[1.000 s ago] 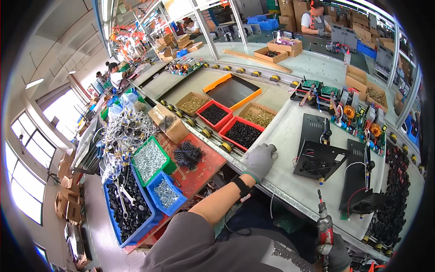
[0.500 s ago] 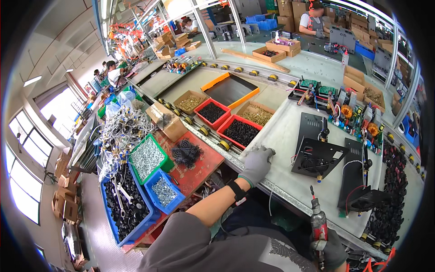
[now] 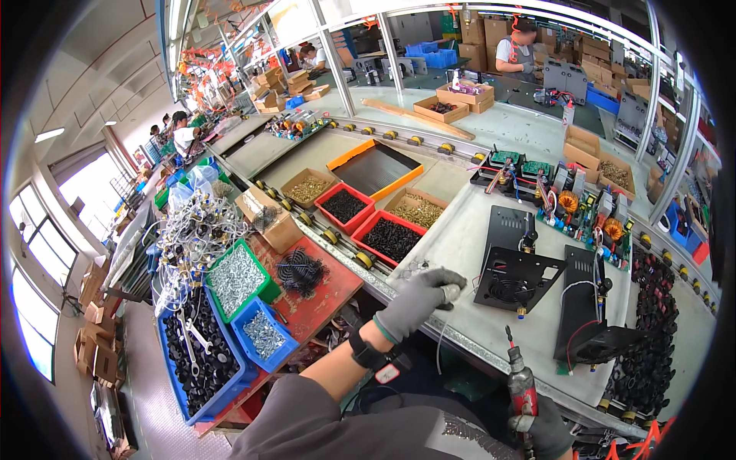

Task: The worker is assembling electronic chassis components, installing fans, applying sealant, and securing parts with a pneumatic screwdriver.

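Observation:
My left hand (image 3: 418, 304), in a grey glove, is curled over the near edge of the pale work board (image 3: 452, 341). Something light-coloured shows at its fingertips, too small to make out. Just beyond it on the board lies a small scatter of shiny bits (image 3: 414, 268). In my gloved right hand (image 3: 548, 431), low at the right, is a red and grey power screwdriver (image 3: 523, 391), its bit pointing up. On the board ahead stands a black metal bracket (image 3: 512, 277) with a round fan grille; a second black bracket (image 3: 580, 314) lies to its right.
Red bins (image 3: 389, 238) of black parts and cartons of brass-coloured screws (image 3: 416, 208) sit beyond the board. Circuit boards (image 3: 575, 195) line its far side. At left are a blue bin (image 3: 201, 360) with wrenches, a green bin (image 3: 239, 280) of screws and tangled cables (image 3: 195, 238).
My left hand has lifted and curled its fingers, uncovering the shiny bits on the board. The view has shifted slightly; my right hand still holds the screwdriver upright.

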Tool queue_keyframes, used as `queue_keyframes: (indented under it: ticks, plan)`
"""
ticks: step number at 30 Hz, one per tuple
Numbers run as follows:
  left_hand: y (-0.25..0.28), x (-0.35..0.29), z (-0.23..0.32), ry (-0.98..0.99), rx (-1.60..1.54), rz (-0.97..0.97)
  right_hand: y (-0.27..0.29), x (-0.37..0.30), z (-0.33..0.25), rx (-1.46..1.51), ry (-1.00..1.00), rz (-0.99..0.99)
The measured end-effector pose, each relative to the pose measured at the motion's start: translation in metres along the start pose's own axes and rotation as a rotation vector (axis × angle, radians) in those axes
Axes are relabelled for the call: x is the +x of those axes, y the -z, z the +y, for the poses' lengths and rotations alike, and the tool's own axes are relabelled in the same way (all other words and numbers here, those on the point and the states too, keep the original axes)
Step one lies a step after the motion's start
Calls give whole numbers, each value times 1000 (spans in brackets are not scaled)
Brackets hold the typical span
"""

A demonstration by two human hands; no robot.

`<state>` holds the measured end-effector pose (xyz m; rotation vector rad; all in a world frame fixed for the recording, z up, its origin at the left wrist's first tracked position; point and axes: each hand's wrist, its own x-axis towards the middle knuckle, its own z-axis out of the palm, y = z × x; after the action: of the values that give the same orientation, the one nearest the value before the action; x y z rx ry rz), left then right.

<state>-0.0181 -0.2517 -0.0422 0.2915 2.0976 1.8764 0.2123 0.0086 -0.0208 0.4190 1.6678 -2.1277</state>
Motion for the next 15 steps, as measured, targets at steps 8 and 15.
queue_keyframes:
  ticks: [8,15]
  plan:
    - [-50,-31,28,105,-257,-332,-10,5,-7,-201,-47,16]
    - [-72,-28,31,89,-188,-287,4,-2,-2,-140,35,-89]
